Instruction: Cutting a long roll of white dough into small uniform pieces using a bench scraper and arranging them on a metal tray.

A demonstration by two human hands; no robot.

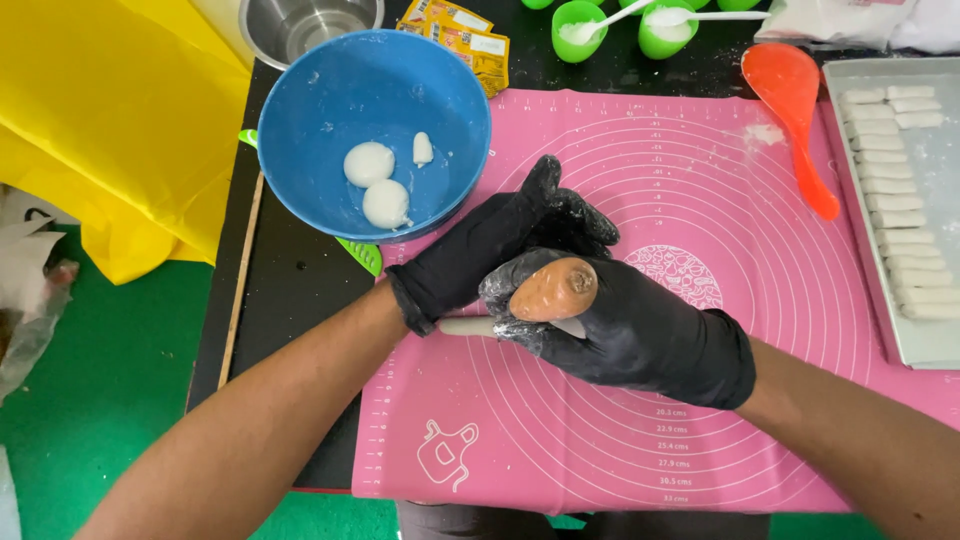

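Far left: yellow sheet over a green floor. Steel bowl at the top edge, partly cut off.

Blue bowl sits at the mat's upper left corner, overlapping a green tool underneath. Inside the bowl: two round white dough balls, touching or nearly so, and one smaller white scrap just to their right.

Yellow sachets lie above the bowl's right rim.

Pink mat with printed concentric rings covers the black table.

Left hand, black-gloved, is above the mat near centre, fingers extended and pressed against the right hand; it grips nothing that I can see. A pale strip lies on the mat just under its wrist, partly hidden by the hands.

Right hand, black-gloved, fingers curled closed around an orange-brown lump; one rounded end sticks out toward the camera. Lump is held off the mat, over its middle. Gloves carry white dusting.

Green cups with white powder and a white spoon stand along the top edge.

Orange spoon lies on the mat's upper right, bowl end up.

Far right: grey tray holding a column of white dough sticks.
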